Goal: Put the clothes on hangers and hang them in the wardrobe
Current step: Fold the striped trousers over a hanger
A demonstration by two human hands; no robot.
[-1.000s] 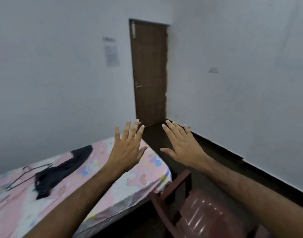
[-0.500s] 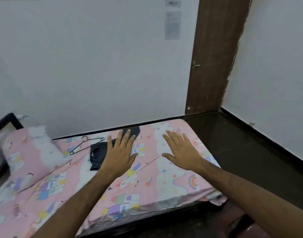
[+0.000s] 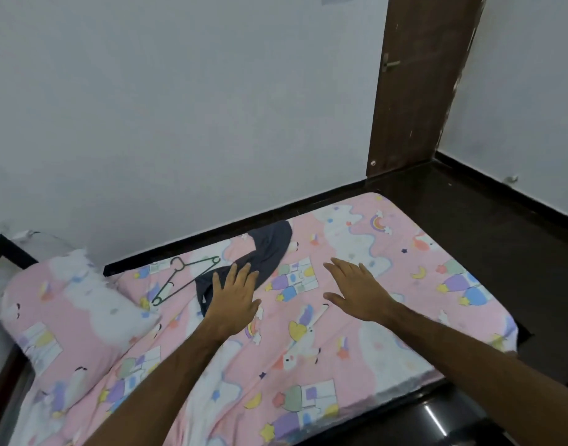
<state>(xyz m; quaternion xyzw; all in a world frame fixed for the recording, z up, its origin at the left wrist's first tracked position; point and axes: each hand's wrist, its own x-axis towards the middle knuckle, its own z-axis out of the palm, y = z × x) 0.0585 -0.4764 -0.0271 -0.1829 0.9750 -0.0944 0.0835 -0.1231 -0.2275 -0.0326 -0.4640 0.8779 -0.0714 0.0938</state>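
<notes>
- Hands had come much nearer to the bed within one second: a second earlier they were raised in front of the brown door, and now they reached over the mattress.
- The left hand [image 3: 232,297], flat with straight fingers, held nothing; its fingertips lay over the near part of the dark navy crumpled garment [image 3: 269,249], but whether they touched the cloth I could not tell.
- The right hand [image 3: 356,289] was also spread open and empty, above the pink cartoon-printed bedsheet [image 3: 308,349], apart from the garment.
- The thin green wire hanger [image 3: 184,280] lay just beside the garment on its left, near the pillow in the same pink print [image 3: 73,304].
- I judged that the task was only at its beginning: the garment was not yet on the hanger, and no wardrobe was in view.
- The garment looked soft and limp, a long wrinkled strip; it would probably sag when lifted.
- The hanger looked rigid and slim, a triangle with a hook.
- The bedsheet was creased and lay loosely.
</notes>
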